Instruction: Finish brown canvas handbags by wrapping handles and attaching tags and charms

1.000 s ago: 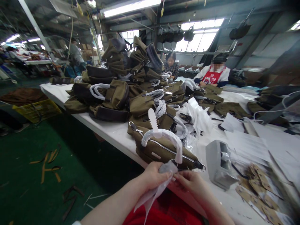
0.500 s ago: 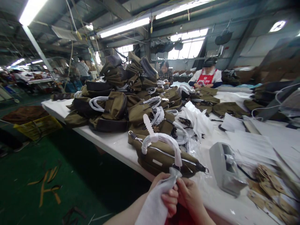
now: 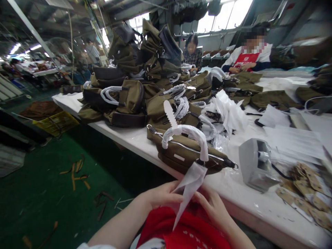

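Observation:
A white sheet of thin wrapping paper hangs from the near end of a handle wrapped in white, its pointed tip reaching down over a red apron. The handle belongs to an olive fabric bag with a silver zipper, lying at the table's front edge. At the paper's left side is my left hand, open, fingers stretched, fingertips partly behind the sheet. On the other side my right hand is open with its thumb out near the paper; its other fingers are mostly hidden.
Olive and dark bags are piled on the white table. A grey tape dispenser-like device stands at right, beside brown tags. Loose white paper lies behind. Two people sit across the table. A yellow crate is at left.
Both hands have moved down and apart from their closed grip on the paper near the handle's end. The paper has spread and hangs loose. The view has tilted downward.

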{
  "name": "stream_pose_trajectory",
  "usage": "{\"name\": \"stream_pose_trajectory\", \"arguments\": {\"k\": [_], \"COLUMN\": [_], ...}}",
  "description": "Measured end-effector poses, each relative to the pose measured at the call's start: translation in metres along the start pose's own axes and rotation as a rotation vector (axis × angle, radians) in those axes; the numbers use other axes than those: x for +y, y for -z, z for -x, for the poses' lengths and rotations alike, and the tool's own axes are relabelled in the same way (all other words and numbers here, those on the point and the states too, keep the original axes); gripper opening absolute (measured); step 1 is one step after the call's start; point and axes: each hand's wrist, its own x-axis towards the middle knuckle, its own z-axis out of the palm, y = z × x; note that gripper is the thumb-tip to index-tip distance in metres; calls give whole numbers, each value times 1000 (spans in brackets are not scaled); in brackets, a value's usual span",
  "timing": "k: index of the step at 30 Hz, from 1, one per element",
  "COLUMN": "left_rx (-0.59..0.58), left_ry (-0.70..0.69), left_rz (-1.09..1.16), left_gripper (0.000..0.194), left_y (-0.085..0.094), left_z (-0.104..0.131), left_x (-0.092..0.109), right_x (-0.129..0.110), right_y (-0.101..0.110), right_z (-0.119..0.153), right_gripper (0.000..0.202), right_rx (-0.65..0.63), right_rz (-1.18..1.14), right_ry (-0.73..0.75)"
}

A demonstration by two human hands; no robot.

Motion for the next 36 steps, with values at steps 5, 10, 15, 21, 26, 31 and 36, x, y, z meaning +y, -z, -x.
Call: {"name": "stream_pose_trajectory", "arguments": {"k": [5, 10, 15, 21, 26, 31, 36], "left_rx": [333, 501, 476, 487, 507, 586, 595], "left_ry": [-104, -297, -389, -285, -210, -215, -441], "left_rz": [-551, -896, -1254, -1453, -1601, -1818, -1738], "left_gripper": [44, 63, 64, 57, 61, 66, 69], "left_y": [-13, -22, -18, -18, -21, -25, -20], "left_z": [19, 20, 19, 24, 28, 29, 34], "left_x": [5, -11, -34, -31, -19, -19, -26], "right_x": [-2, -3, -4, -5, -10, -13, -13], "right_y": [-20, -30, -45, -49, -39, -41, -49], "right_z": [-16, -30, -35, -33, -25, -25, -27], "right_gripper": [51, 47, 45, 47, 44, 59, 64], "right_rx": [18, 40, 136, 104, 35, -53, 124], "right_rz": [56, 38, -151, -187, -262, -234, -256], "right_ry": [-119, -141, -198, -251, -135, -205, -298]}}
